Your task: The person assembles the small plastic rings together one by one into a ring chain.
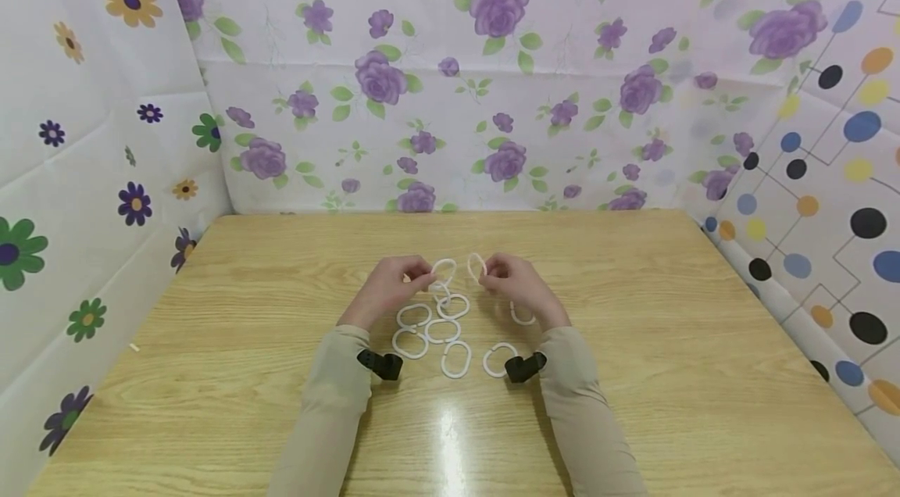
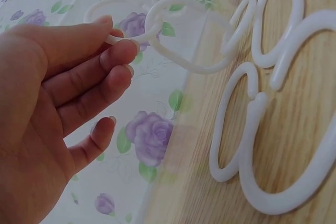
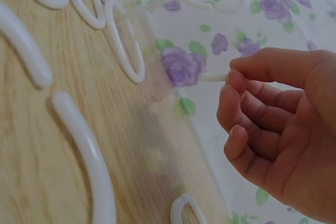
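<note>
My left hand (image 1: 391, 290) pinches a white plastic C-shaped link (image 2: 137, 39) between thumb and fingertips, above the far part of the table. Through it hangs a second white link (image 2: 194, 68), its lower end close over the links on the table. A single white link (image 1: 469, 266) stands upright in my right hand (image 1: 519, 284), pinched at its side by thumb and index finger. In the right wrist view this link (image 3: 212, 77) shows edge-on as a short bar. The two held links face each other with a small gap between them.
Several loose white links lie on the wooden table (image 1: 211, 372) below and between the forearms, among them an oval link (image 1: 444, 360) near the front and one link (image 1: 485, 360) beside the right wrist camera (image 1: 523, 367). Patterned cloth (image 1: 450, 137) surrounds the table at the back and sides.
</note>
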`<state>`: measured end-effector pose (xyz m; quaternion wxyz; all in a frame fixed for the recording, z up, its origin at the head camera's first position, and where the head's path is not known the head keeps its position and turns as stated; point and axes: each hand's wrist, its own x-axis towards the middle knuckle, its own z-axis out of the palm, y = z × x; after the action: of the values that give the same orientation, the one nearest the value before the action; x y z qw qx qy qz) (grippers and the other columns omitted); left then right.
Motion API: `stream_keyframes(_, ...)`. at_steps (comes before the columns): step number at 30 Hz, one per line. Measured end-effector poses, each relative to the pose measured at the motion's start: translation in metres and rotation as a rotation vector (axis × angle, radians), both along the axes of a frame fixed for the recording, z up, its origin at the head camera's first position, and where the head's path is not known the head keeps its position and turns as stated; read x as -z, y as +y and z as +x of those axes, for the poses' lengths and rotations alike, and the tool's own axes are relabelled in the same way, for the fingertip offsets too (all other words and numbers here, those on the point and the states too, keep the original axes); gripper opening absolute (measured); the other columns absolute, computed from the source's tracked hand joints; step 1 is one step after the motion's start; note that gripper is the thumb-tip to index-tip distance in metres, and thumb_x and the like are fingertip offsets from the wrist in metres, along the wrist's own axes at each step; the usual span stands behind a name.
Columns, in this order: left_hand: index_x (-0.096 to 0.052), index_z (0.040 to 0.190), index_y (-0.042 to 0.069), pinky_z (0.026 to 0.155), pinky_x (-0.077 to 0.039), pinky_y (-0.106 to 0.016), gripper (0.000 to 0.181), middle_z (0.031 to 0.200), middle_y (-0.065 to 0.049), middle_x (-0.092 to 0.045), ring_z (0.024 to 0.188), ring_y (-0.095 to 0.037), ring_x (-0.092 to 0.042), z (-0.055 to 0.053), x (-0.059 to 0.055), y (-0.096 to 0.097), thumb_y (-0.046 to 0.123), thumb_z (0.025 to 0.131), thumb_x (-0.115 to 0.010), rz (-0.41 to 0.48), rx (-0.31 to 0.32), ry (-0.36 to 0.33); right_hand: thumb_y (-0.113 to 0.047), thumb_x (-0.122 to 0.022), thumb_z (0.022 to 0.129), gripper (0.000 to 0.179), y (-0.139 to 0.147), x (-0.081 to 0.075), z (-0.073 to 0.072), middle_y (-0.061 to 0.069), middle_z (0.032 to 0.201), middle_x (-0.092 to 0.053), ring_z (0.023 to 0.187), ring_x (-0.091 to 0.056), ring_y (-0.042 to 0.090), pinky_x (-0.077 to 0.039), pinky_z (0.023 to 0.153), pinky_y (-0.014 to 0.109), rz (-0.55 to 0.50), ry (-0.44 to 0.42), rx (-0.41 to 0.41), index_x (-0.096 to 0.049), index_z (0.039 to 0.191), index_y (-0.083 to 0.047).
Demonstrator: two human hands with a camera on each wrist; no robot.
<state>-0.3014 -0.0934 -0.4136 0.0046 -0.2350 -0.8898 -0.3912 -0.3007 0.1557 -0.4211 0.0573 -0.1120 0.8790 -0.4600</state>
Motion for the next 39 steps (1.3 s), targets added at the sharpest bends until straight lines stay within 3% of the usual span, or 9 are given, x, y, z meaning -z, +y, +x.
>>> stream_keyframes(5,-0.070,0.095,0.013,0.070,-0.045,-0.029,0.013,0.081,-0.001,-0.068,0.079,-0.014,-0.058,0.0017,0.0002,-0.0004,0.024,0.094,-0.064,0.008,-0.002,0.002,-0.010,-0.065,0.089,0.012,-0.0037,0.0011,-0.0015,0.008,0.080,-0.066,0.078,-0.064,0.025,-0.047,0.070,0.029,-0.076,-0.026,-0.025,-0.056,0.094,-0.005)
stream_keyframes(13,-0.070,0.098,0.013,0.077,-0.046,-0.034,0.011,0.088,-0.002,-0.070,0.083,-0.015,-0.061,0.0022,0.0011,0.0008,0.022,0.094,-0.064,0.029,-0.020,0.018,-0.011,-0.062,0.093,0.011,-0.0054,0.0038,-0.0039,0.002,0.077,-0.066,0.074,-0.063,0.014,-0.050,0.076,0.038,-0.217,-0.084,-0.094,-0.054,0.095,-0.005)
stream_keyframes(19,-0.070,0.101,0.012,0.082,-0.048,-0.038,0.013,0.092,-0.003,-0.071,0.087,-0.017,-0.062,0.0003,0.0015,0.0012,0.021,0.095,-0.063,0.043,-0.031,0.044,-0.011,-0.058,0.097,0.010,-0.0037,0.0046,-0.0051,0.004,0.080,-0.065,0.078,-0.064,0.017,-0.052,0.078,0.040,-0.316,-0.102,-0.176,-0.055,0.099,-0.001)
stream_keyframes(27,-0.070,0.100,0.014,0.078,-0.047,-0.033,0.011,0.092,-0.003,-0.071,0.087,-0.017,-0.062,-0.0003,0.0014,0.0009,0.021,0.094,-0.065,0.073,-0.034,0.046,-0.011,-0.058,0.096,0.025,-0.0027,0.0052,-0.0037,0.000,0.080,-0.067,0.082,-0.065,0.023,-0.051,0.078,0.037,-0.353,-0.179,-0.254,-0.052,0.116,0.003)
stream_keyframes(33,-0.071,0.098,0.012,0.078,-0.047,-0.034,0.010,0.090,-0.004,-0.071,0.085,-0.016,-0.062,0.0011,0.0007,0.0013,0.019,0.092,-0.067,0.076,-0.036,0.070,-0.009,-0.056,0.097,0.039,-0.0045,0.0036,-0.0012,0.000,0.079,-0.067,0.079,-0.064,0.021,-0.049,0.075,0.034,-0.364,-0.188,-0.312,-0.043,0.130,0.009)
stream_keyframes(39,-0.070,0.092,0.012,0.075,-0.047,-0.033,0.005,0.084,-0.003,-0.071,0.079,-0.014,-0.062,0.0013,0.0009,0.0020,0.016,0.090,-0.068,0.083,-0.029,0.116,-0.009,-0.054,0.098,0.043,-0.0038,0.0037,-0.0025,-0.001,0.078,-0.067,0.078,-0.064,0.020,-0.048,0.074,0.032,-0.378,-0.199,-0.319,-0.040,0.135,0.008)
